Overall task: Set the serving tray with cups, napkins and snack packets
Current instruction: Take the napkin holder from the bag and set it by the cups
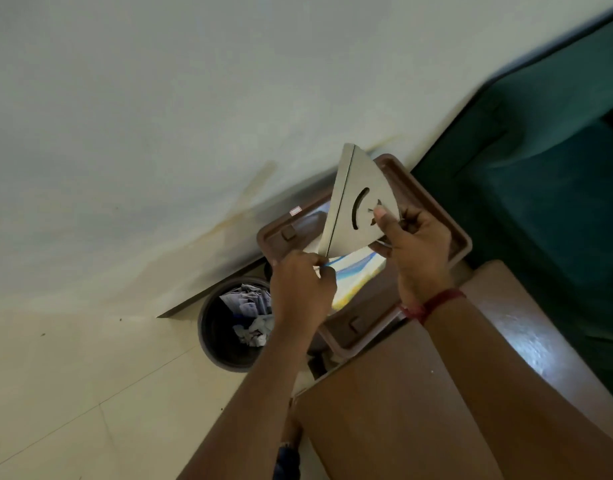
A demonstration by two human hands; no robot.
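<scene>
Both hands are raised over a brown plastic serving tray [400, 183] with a raised rim and a blue, white and yellow picture on its base. The tray lies at the far end of a brown wooden worktop [384, 410], and part of it seems to jut past the edge. The right hand [416, 244], with a red thread [433, 304] tied round its wrist, holds a grey triangular metal napkin holder [362, 209] tilted in the air above the tray. Its thumb presses the cut-out face and its fingers are curled behind. The left hand [300, 289] is closed just below the holder's lower corner, its fingertips pinching a thin white strip [319, 268]; what the strip is cannot be told. On the pale tiled floor [73, 375] beside the worktop stands a round dark bin [211, 327] with crumpled grey paper or cloth [253, 306] inside. A dark green upholstered seat [540, 168] stands beyond the tray, against the off-white wall [159, 98].
</scene>
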